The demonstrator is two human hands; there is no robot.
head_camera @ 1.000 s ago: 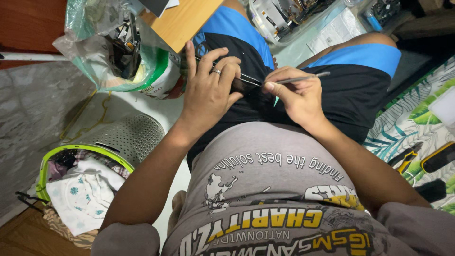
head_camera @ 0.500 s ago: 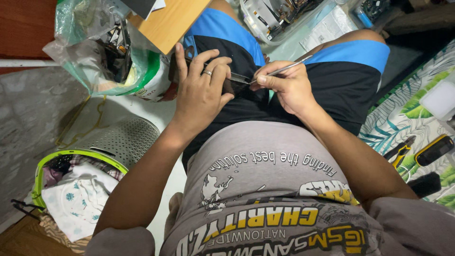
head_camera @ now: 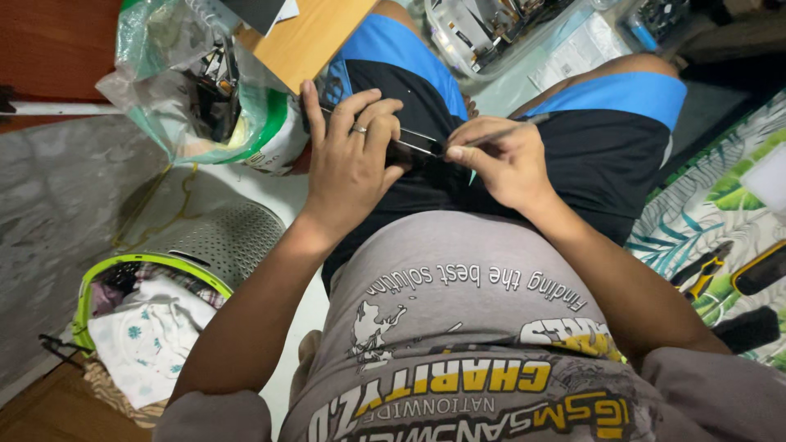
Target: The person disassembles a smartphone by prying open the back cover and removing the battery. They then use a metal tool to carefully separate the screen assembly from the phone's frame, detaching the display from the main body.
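Left hand (head_camera: 348,160) wraps a thin dark flat device (head_camera: 416,144), prob. a phone, fingers curled over its top edge, ring on one finger; device rests on the lap, over the black-and-blue shorts (head_camera: 573,155). Right hand (head_camera: 499,160) pinches a slim metal tool (head_camera: 512,129) between thumb & fingers, tip touching the device's right end, shaft angled up-right. Both hands closed on what they hold.

Left of the lap: clear plastic bag (head_camera: 164,90) w/ dark parts inside, just beside a wooden board corner (head_camera: 307,41). Lower left: green-rimmed grey mesh basket (head_camera: 213,245) holding cloth. Right edge: leaf-print mat (head_camera: 696,221) w/ yellow-handled tool (head_camera: 704,274). Top: clear tub (head_camera: 483,37) of parts.
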